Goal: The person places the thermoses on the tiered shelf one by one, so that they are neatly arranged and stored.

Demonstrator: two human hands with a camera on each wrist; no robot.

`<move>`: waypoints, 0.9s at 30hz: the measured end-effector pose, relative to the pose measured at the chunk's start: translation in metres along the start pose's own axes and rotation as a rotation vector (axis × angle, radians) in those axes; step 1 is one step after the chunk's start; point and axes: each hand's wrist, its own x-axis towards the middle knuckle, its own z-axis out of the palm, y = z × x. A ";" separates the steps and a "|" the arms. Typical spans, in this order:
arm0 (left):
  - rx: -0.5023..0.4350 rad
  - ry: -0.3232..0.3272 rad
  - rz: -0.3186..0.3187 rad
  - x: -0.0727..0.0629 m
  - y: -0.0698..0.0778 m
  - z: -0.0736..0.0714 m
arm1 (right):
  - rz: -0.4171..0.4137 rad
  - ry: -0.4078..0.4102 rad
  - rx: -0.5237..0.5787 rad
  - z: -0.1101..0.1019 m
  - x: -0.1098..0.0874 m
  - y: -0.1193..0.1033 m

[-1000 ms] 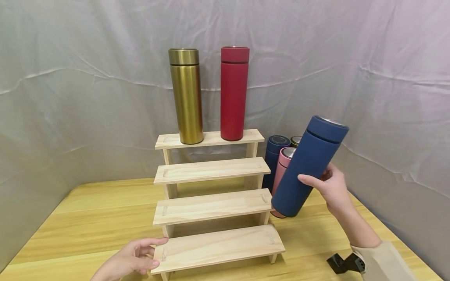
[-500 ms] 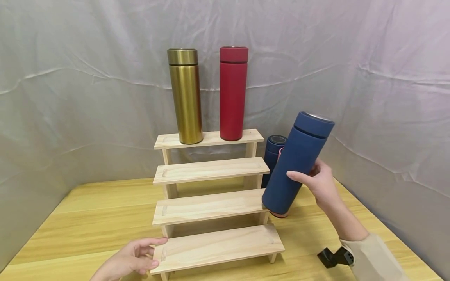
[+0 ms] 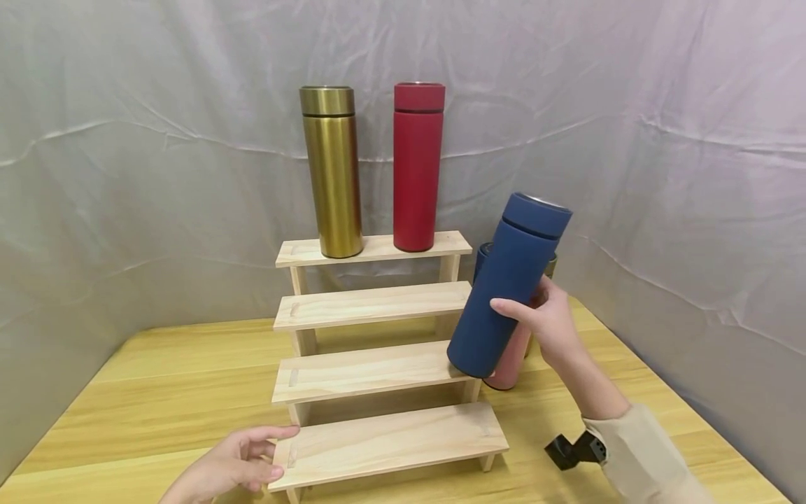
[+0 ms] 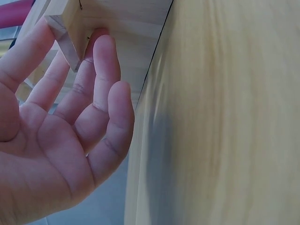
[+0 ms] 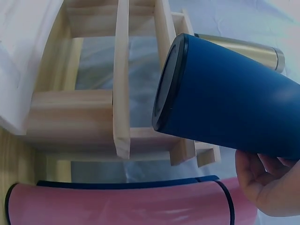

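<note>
Holding the blue bottle [image 3: 504, 280] tilted in the air at the right side of the rack [image 3: 371, 371], the right hand [image 3: 550, 322] has its fingers wrapped round it. The left hand [image 3: 236, 465] pinches the lowest shelf [image 3: 390, 448] at its left end. The gold bottle [image 3: 334, 182] and red bottle [image 3: 418, 182] stand on the top shelf [image 3: 378, 248]; the pink bottle [image 3: 508, 367], partly hidden, stands on the worktop [image 3: 126, 392].

A person's bare left hand [image 4: 65, 126] fills the left side, palm toward the camera, fingers loosely bent, holding the end of a pale, unpainted wooden shelf unit [image 4: 129, 35]. A light tan, wood-grained tabletop [image 4: 225, 112] takes up the right side, a soft grey shadow [image 4: 159, 154] along it. A dark red, smooth object [image 4: 14, 13], partly cut off, shows top left.
</note>
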 end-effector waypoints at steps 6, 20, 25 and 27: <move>-0.006 -0.002 0.011 0.000 0.001 0.000 | 0.017 0.003 -0.033 0.008 0.003 -0.003; -0.036 -0.016 0.026 0.000 -0.001 0.000 | 0.023 -0.053 -0.040 0.028 0.013 -0.007; -0.033 -0.014 0.026 0.000 -0.001 0.000 | 0.032 -0.057 -0.036 0.037 0.018 -0.010; -0.038 -0.016 0.029 0.001 -0.001 0.000 | 0.026 -0.061 -0.024 0.041 0.021 -0.011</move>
